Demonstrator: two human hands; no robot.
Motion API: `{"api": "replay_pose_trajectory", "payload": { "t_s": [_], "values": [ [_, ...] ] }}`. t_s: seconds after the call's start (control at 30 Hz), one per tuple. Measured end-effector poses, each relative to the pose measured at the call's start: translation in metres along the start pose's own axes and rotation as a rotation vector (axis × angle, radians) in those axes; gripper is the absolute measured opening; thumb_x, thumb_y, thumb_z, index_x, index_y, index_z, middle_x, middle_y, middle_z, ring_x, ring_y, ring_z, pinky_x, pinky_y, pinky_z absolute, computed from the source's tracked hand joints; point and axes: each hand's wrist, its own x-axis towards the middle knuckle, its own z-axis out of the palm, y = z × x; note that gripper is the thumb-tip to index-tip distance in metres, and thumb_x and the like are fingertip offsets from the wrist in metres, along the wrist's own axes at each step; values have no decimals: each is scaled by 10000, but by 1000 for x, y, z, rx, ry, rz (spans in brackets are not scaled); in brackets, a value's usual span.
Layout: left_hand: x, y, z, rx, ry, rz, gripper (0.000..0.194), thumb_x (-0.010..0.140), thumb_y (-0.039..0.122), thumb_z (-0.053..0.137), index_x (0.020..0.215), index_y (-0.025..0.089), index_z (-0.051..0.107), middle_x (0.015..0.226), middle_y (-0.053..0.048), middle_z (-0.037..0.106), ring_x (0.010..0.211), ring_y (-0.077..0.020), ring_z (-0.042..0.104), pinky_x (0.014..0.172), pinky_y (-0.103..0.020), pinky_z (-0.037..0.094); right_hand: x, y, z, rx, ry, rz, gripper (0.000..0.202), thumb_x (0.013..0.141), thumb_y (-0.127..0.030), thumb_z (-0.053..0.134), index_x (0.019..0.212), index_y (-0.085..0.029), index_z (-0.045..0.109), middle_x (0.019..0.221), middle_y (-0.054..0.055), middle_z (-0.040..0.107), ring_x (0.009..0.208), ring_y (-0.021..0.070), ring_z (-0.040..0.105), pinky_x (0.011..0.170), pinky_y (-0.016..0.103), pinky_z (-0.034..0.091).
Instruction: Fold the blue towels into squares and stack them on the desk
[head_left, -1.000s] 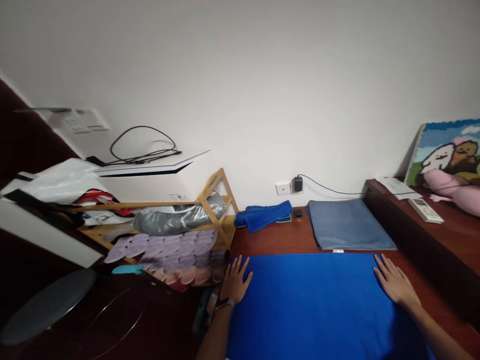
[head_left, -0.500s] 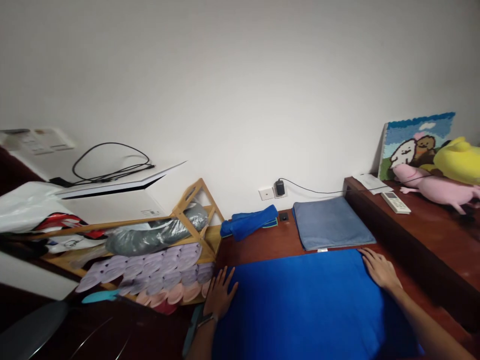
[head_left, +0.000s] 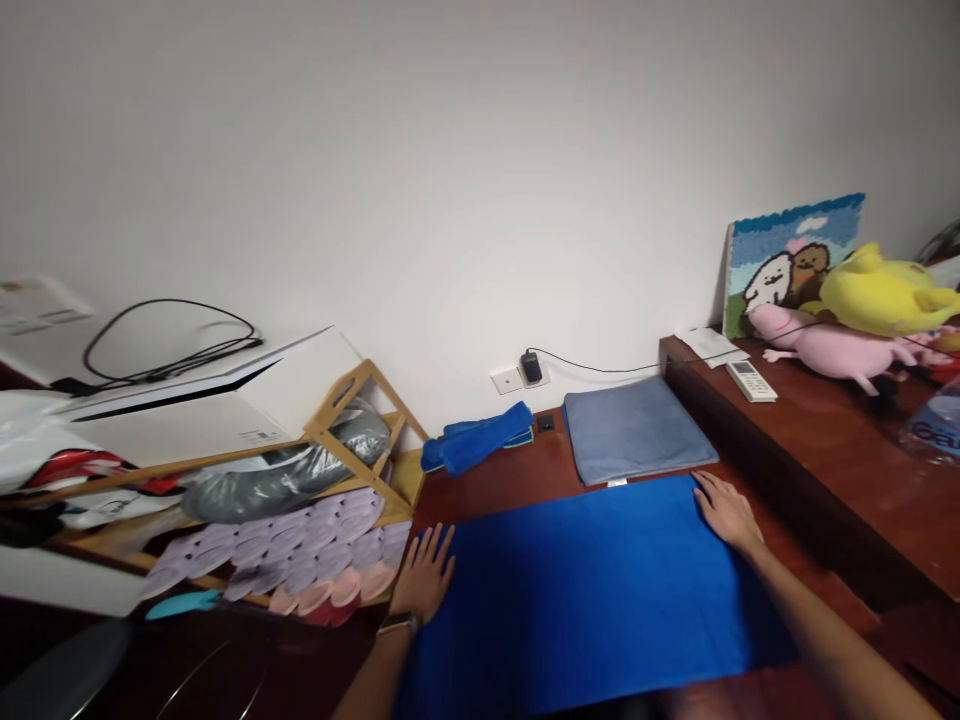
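A large blue cloth (head_left: 585, 590) lies spread over a reddish-brown wooden surface (head_left: 491, 497). My left hand (head_left: 424, 577) rests flat on its far left corner, fingers apart and pointing away from me. On the far right corner lies my right hand (head_left: 727, 512), also open, with its fingers along the cloth's edge. Just beyond the cloth is a folded grey-blue cloth (head_left: 637, 430) with a small white tag. A folded blue towel with a green edge (head_left: 480, 438) sits near the wall, to the left of it.
A wooden rack (head_left: 367, 470) on the left bears a white box (head_left: 202, 410), bagged items and lilac and pink slippers (head_left: 300, 545). The raised ledge on the right holds a remote control (head_left: 751, 382), a pink plush toy (head_left: 825, 350) and a yellow plush toy (head_left: 885, 290). A plugged-in charger (head_left: 531, 367) trails a cable.
The view has turned slightly right, so most things appear further left. Both hands stay at the cloth's far corners, and the cloth's near edge now shows.
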Motion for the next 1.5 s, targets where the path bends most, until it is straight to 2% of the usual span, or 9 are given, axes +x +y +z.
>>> {"api": "replay_pose_trajectory", "payload": {
  "t_s": [0.1,0.2,0.33,0.4,0.53,0.73,1.03,1.27,1.5],
  "values": [
    [7,64,-30,-144,200,38,538,957,219,376,1454,151,572,1506,-151,585,1396,-294,535,1164,-491,412,1,1,0,73,8,9,614,1028,-525,229,1485,-269,551,1570,49,530,1415,276,476,1162,479,371],
    [2,181,-56,-380,293,190,383,965,185,408,1217,215,695,1206,-112,725,1121,-257,676,989,-434,541,2,-1,-3,119,2,2,581,1033,-507,246,1460,-287,572,1561,47,540,1418,272,475,1157,484,373],
    [-28,368,-66,-596,80,547,259,910,295,619,1160,289,685,1056,-55,721,1003,-262,650,917,-422,529,1,-5,-8,137,20,-15,510,1026,-429,304,1430,-302,588,1548,47,550,1401,270,486,1136,484,386],
    [-43,446,-59,-600,12,677,419,852,459,716,1226,275,673,1078,-85,707,1028,-304,629,949,-463,512,-1,-7,-12,158,33,-31,486,1024,-414,313,1398,-302,604,1519,47,576,1371,269,510,1116,476,399],
    [-52,533,-36,-563,-126,639,349,880,315,662,1212,232,731,1137,-164,703,1129,-370,604,1051,-547,443,-4,-11,-20,221,49,-86,444,1024,-400,326,1334,-307,631,1403,49,658,1310,269,551,1093,472,410],
    [-44,546,-30,-670,-207,516,315,844,191,614,1117,208,772,1147,-198,712,1199,-415,582,1097,-613,400,-8,-16,-29,280,80,-130,457,1035,-364,311,1387,-374,602,1350,33,685,1286,259,569,1084,463,413],
    [-58,526,-76,-858,-323,139,326,755,103,592,1016,253,720,1059,-125,738,1098,-342,636,1008,-497,437,-9,-14,-25,290,84,-134,426,959,-260,396,1199,-354,736,1287,15,721,1270,231,587,1089,416,423],
    [-71,482,-92,-1244,-340,-180,155,749,247,711,895,286,680,887,-60,736,968,-300,701,915,-438,494,-1,-35,-33,381,125,-22,416,843,-407,456,1018,-256,801,1121,92,782,1090,295,716,998,457,537],
    [-97,411,-118,-1783,-337,-378,361,705,392,826,940,222,612,719,-20,711,747,-235,724,755,-348,522,7,-101,-48,413,141,57,592,753,-466,436,1093,-140,795,1020,162,794,909,321,741,833,448,583]
  ]
}}
